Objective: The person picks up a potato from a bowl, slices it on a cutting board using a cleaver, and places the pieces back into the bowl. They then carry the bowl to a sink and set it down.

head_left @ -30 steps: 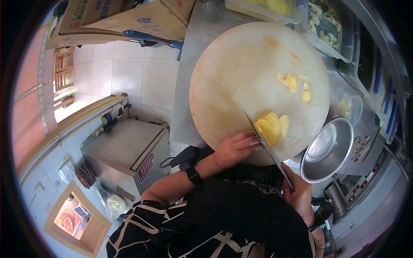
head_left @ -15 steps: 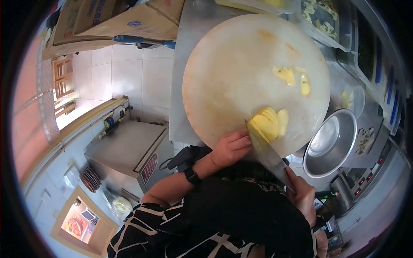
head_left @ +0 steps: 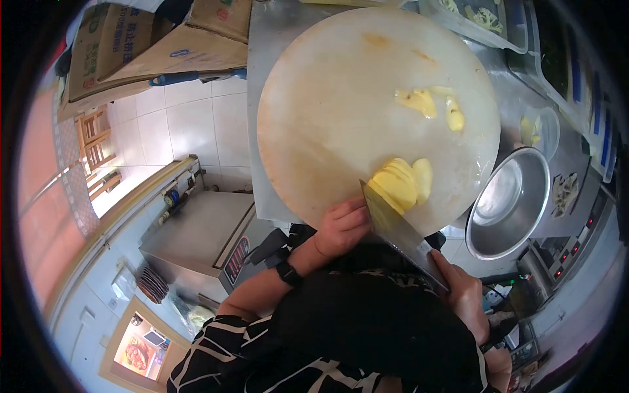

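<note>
My right hand (head_left: 464, 291) is closed on the handle of a cleaver (head_left: 401, 230), whose broad blade slants over the near edge of a round chopping board (head_left: 327, 105). My left hand (head_left: 344, 227) rests by the near rim, fingers curled against the blade's left side; whatever they hold is hidden. Just right of the blade lies a fanned stack of yellow slices (head_left: 395, 183), probably ginger, with one paler slice (head_left: 422, 179) beside it. Farther back on the board are small knobbly yellow pieces (head_left: 419, 101) and an oval one (head_left: 454, 114).
A steel bowl (head_left: 508, 203) stands right of the board. Behind it is a small clear tub (head_left: 545, 131). Plastic containers (head_left: 517, 40), one with cauliflower-like florets, line the back right. Cardboard boxes (head_left: 196, 46) and a steel appliance (head_left: 196, 226) are on the left.
The whole view has shifted, so the board and its pieces sit slightly farther left and higher. Both hands stay close to the board's near edge, with the cleaver still beside the slices.
</note>
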`<state>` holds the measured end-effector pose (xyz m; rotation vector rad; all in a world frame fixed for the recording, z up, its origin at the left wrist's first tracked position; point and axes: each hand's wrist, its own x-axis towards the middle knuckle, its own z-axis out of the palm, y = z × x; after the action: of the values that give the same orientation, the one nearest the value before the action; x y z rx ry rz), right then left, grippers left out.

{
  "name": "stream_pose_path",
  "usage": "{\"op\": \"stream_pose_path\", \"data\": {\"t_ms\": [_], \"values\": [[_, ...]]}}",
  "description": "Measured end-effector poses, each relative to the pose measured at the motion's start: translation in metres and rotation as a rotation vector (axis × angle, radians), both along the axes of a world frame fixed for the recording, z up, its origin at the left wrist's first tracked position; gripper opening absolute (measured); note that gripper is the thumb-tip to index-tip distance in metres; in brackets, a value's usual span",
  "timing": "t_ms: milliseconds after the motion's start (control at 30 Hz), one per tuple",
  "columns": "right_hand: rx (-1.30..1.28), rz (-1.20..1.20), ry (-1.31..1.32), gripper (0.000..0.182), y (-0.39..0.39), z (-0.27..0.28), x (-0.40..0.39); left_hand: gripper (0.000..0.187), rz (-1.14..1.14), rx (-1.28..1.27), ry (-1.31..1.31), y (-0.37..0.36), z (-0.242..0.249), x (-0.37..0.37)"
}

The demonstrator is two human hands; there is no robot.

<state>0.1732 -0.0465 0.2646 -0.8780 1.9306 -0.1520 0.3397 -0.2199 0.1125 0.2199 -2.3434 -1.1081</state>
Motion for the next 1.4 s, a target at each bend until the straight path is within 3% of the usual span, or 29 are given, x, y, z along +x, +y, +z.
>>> {"op": "stream_pose_path", "data": {"t_ms": [333,500,600,833,1133,1400], "values": [[0.023,0.012,0.007,0.057,-0.024,-0.028,0.002,0.032,0.010,-0.027,-0.050,0.000,0.002,0.001],[-0.184,-0.095,-0.020,0.057,-0.007,-0.025,0.005,0.029,0.028,-0.062,-0.019,-0.004,0.007,-0.005],[-0.070,0.016,0.046,0.060,0.000,-0.003,0.004,0.024,-0.007,-0.017,-0.026,0.002,-0.004,0.006],[-0.048,0.001,0.039,0.062,0.003,0.004,0.003,0.021,-0.007,-0.019,-0.010,-0.002,0.002,0.001],[0.056,0.016,0.021,0.051,-0.019,-0.024,0.005,0.027,0.003,-0.018,-0.043,0.002,0.000,0.003],[-0.159,-0.026,0.046,0.055,-0.007,-0.041,0.009,0.030,0.000,-0.081,-0.071,-0.003,0.016,-0.007]]}}
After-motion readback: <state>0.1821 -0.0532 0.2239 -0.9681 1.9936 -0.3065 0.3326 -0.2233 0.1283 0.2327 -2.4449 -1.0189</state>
